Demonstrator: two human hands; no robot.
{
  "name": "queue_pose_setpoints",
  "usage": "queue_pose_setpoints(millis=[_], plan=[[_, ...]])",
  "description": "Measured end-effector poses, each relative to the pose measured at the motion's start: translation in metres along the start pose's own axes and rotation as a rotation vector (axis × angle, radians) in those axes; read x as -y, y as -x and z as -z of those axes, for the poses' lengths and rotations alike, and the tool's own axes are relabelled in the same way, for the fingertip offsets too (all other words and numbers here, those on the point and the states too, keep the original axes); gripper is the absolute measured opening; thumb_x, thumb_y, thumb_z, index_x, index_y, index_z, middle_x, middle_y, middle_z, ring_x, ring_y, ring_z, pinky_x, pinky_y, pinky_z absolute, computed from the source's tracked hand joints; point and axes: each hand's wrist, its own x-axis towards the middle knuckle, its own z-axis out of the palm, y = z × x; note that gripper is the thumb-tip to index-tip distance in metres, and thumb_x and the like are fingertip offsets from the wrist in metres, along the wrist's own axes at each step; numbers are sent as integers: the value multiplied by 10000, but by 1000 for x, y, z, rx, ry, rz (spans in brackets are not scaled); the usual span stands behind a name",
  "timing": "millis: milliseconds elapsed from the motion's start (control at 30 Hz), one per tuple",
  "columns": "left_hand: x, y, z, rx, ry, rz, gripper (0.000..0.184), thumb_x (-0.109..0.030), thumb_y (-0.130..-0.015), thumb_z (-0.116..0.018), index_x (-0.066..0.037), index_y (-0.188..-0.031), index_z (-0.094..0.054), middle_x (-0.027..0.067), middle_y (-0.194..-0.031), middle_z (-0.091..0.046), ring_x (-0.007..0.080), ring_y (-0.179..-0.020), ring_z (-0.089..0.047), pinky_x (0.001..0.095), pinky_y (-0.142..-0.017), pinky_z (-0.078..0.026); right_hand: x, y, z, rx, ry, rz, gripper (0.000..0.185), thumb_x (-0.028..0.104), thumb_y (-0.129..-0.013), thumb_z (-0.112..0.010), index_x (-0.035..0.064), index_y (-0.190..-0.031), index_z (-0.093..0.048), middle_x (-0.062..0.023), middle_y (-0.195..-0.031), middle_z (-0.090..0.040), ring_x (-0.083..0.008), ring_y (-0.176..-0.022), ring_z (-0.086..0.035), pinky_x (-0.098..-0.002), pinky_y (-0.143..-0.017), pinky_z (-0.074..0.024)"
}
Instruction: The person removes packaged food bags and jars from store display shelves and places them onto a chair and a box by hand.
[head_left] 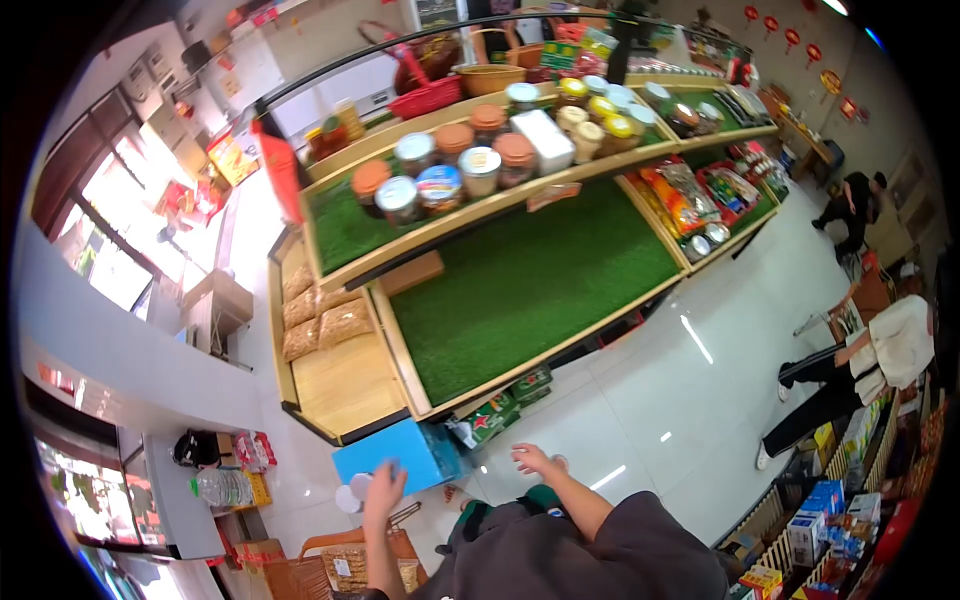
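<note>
My left hand (pixel 384 488) is over the near edge of a blue box (pixel 400 452), its fingers smeared by motion. Right beside it are two white round things (pixel 348 498); whether the hand touches them I cannot tell. Below my left forearm sits a brown basket (pixel 312 576) with bagged goods (pixel 346 566) in it. My right hand (pixel 531 459) hovers in front of my body with its fingers apart and nothing in it. Green beer cartons (pixel 490 420) stand on the floor just beyond it.
A wooden display stand (pixel 395 330) lined with green turf (pixel 530 290) rises ahead, with lidded jars (pixel 440 187) on its upper shelf. Bagged snacks (pixel 343 323) lie at its left end. To the right, a person (pixel 880 350) stands near stocked shelves (pixel 810 530); another person (pixel 855 205) is farther back.
</note>
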Motion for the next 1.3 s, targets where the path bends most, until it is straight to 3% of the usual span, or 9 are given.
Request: queue_pose_setpoints(millis=[33, 167, 267, 367, 533, 833, 1033, 1200, 1300], plan=[[-81, -5, 30, -138, 21, -328, 323, -231, -885, -549, -41, -1145, -524, 202, -1060, -573, 376, -921, -559, 400, -804, -459, -19, 5, 34, -94, -69, -14, 434, 269, -810, -624, 161, -1222, -545, -78, -951, -634, -187, -670, -619, -321, -545, -515], [-373, 42, 129, -187, -17, -1065, 284, -41, -851, -550, -68, -1131, -582, 138, -1144, -575, 309, -1041, -564, 368, -872, -454, -88, 39, 153, -436, -222, -48, 397, 235, -818, -601, 147, -1199, -535, -94, -875, -625, -200, -629, -605, -314, -519, -505], [-492, 100, 144, -431, -160, -1715, 290, -124, -654, -672, -130, -944, -685, 58, -947, -641, 283, -897, -614, 386, -736, -494, -119, 95, 202, -593, -525, -18, 359, 262, -827, -579, 115, -1154, -567, -86, -832, -628, -183, -595, -602, -296, -481, -491], [-547, 131, 116, -397, -104, -2012, 297, -129, -659, -670, -123, -956, -677, 60, -950, -638, 281, -898, -612, 385, -737, -491, -154, 129, 223, -726, -655, -39, 325, 245, -836, -567, 100, -1127, -565, -90, -824, -623, -186, -588, -599, -291, -472, -482], [-588, 134, 70, -144, -33, -2231, 310, -138, -666, -667, -112, -975, -664, 64, -956, -633, 279, -900, -608, 382, -740, -486, -237, 174, 191, -909, -870, -224, 302, 215, -837, -549, 54, -1093, -558, -126, -837, -625, -214, -605, -617, -325, -474, -493], [-641, 85, 25, 117, 94, -2352, 337, -154, -680, -662, -91, -1010, -640, 70, -967, -623, 275, -903, -601, 377, -744, -478, -248, 178, 197, -884, -900, -412, 305, 230, -841, -534, 50, -1086, -566, -147, -871, -636, -235, -620, -625, -358, -504, -509], [-683, 18, 17, 183, 104, -2355, 357, -164, -689, -658, -78, -1034, -624, 74, -974, -617, 272, -906, -597, 373, -747, -473, -205, 121, 320, -896, -748, -243, 313, 244, -849, -528, 53, -1095, -561, -145, -892, -636, -236, -657, -631, -349, -530, -513], [-731, -22, 12, 185, 132, -2320, 375, -173, -696, -655, -66, -1053, -611, 77, -980, -611, 270, -907, -593, 370, -749, -468, -85, 109, 443, -797, -701, -61, 455, 325, -849, -595, 53, -1201, -498, -128, -1022, -596, -234, -871, -613, -323, -652, -513], [-763, -42, 2, 204, 131, -2311, 386, -179, -701, -653, -60, -1065, -603, 79, -984, -608, 268, -908, -591, 369, -751, -466, -23, 82, 482, -902, -602, 4, 356, 282, -873, -545, 82, -1166, -523, -104, -908, -627, -201, -713, -627, -319, -574, -502]])
